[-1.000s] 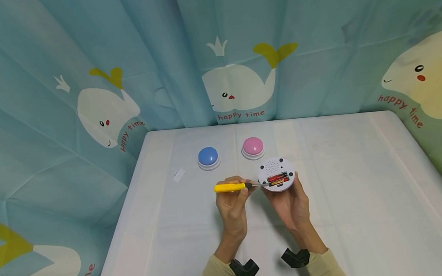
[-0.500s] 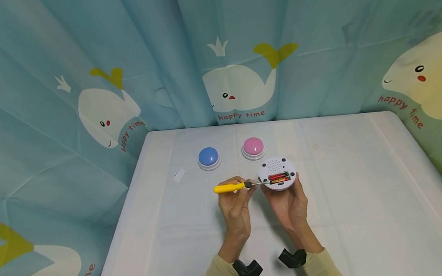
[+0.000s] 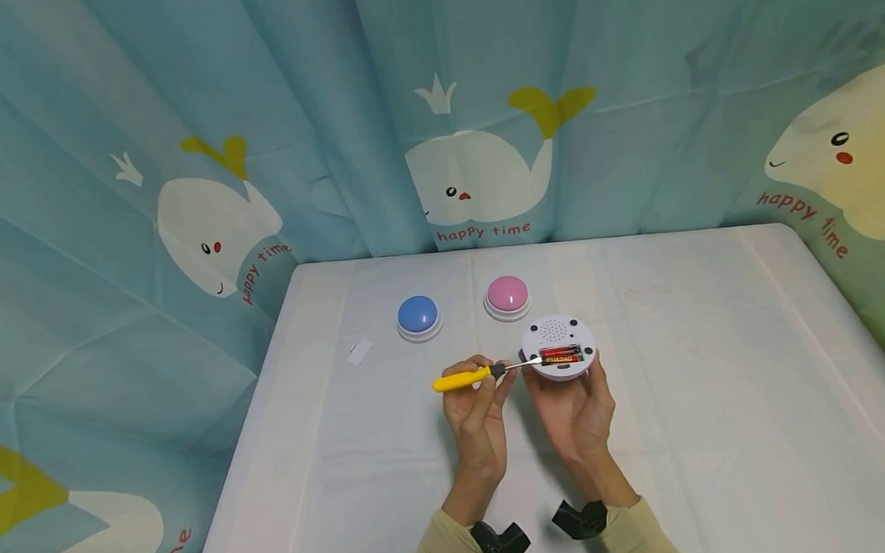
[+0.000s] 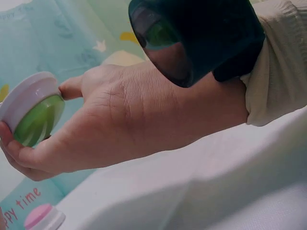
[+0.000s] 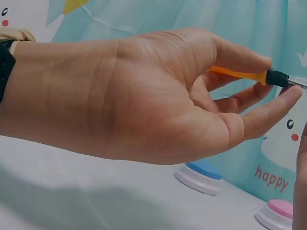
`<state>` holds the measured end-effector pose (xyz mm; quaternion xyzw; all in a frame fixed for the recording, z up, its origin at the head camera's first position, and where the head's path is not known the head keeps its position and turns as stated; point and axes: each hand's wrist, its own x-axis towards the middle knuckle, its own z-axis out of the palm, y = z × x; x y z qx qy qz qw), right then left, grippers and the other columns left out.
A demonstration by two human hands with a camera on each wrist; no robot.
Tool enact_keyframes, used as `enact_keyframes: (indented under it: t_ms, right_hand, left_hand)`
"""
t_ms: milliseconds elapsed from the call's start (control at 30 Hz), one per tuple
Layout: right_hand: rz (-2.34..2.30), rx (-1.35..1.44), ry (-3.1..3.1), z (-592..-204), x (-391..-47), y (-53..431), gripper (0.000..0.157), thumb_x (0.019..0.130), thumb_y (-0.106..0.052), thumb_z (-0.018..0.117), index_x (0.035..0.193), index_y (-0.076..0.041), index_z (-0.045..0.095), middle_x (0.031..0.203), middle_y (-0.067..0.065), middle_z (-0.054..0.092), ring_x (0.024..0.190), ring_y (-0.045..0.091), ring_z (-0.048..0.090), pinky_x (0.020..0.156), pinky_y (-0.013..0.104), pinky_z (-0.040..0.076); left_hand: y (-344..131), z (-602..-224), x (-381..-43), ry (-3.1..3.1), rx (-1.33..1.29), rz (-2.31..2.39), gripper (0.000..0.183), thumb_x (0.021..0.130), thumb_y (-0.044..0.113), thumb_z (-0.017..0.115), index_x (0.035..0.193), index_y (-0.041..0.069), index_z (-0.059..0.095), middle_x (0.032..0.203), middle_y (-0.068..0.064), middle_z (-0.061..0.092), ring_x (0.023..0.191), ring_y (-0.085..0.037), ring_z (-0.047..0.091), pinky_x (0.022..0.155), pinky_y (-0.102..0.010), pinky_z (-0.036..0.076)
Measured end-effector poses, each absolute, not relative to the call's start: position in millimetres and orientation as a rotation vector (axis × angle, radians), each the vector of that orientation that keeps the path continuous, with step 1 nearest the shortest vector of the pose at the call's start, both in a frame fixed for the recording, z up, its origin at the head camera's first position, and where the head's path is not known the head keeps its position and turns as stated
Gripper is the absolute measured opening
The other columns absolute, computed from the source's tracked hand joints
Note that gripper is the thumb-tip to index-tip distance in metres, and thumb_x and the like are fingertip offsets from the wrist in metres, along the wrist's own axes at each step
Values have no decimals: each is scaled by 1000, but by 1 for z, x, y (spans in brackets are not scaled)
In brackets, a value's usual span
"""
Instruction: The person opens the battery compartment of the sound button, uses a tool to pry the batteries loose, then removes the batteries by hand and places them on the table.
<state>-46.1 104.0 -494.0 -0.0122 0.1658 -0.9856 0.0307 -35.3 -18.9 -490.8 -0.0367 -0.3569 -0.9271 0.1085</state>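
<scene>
I see a blue curtain (image 3: 298, 92) printed with whales filling the background behind and to the left and right, and in front of it a white table (image 3: 704, 396). Two beige sleeves (image 3: 443, 548) come in from the near edge, with a black camera (image 3: 501, 543) strapped at each wrist. My left grip (image 3: 476, 417) is bent in toward the middle, thumb and forefinger pinching a screwdriver near its dark collar. My right grip (image 3: 573, 407), palm up, holds a green button (image 3: 554, 332) upside down between thumb and fingers, raised over the table in front of my wrists; its white base faces up, and a wrist view shows the green dome underneath. On the table, a blue button (image 3: 418, 314) sits dome up, beyond the left grip. A pink button (image 3: 507, 294), also dome up, stands to its right, close behind the held one and the nearest obstacle. The yellow screwdriver (image 3: 466, 379) points right, its tip over the base at the left end of two red batteries (image 3: 561, 355); whether it touches them I cannot tell. A small white slip (image 3: 360, 352) lies left of the blue button.
</scene>
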Motion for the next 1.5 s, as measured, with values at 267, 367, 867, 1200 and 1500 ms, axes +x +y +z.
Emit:
enact_keyframes:
  t_ms: [267,367,867,1200,1500]
  right_hand:
    - [-3036,-2,466,-493,-45,104,62,110,-51,26,166,-30,8,169,4,12,146,22,39,112,31,48]
    - [-3036,-8,441,-493,-46,104,62,110,-50,26,166,-30,9,169,4,12,148,21,37,113,32,48]
    - [-3049,35,348,-499,-45,112,59,111,-50,29,165,-31,16,162,8,28,138,32,48,109,36,50]
    - [-3054,-21,247,-499,-41,119,52,111,-46,28,159,-28,33,154,11,41,126,40,56,106,39,50]
    - [-3051,-73,238,-501,-39,124,52,110,-45,30,156,-24,37,150,12,46,126,41,59,106,40,51]
  left_hand:
    - [-18,-492,-35,-1041,-53,-2759,23,103,-3,52,119,13,50,118,-4,55,109,-18,71,104,-39,57]
    - [-18,-493,-35,-1046,-41,-2768,22,104,-2,52,120,14,49,119,-3,55,111,-17,70,104,-38,56]
    - [-38,-502,-45,-1108,-68,-2695,24,103,-8,50,117,11,54,118,-6,59,114,-21,71,106,-41,55]
    - [-56,-511,-57,-1494,-28,-2438,20,94,-6,70,110,-5,59,115,-6,68,112,-21,74,101,-34,57]
    - [-63,-512,-60,-1842,90,-2273,25,91,2,78,113,-2,67,121,-18,71,115,-17,70,101,-26,56]
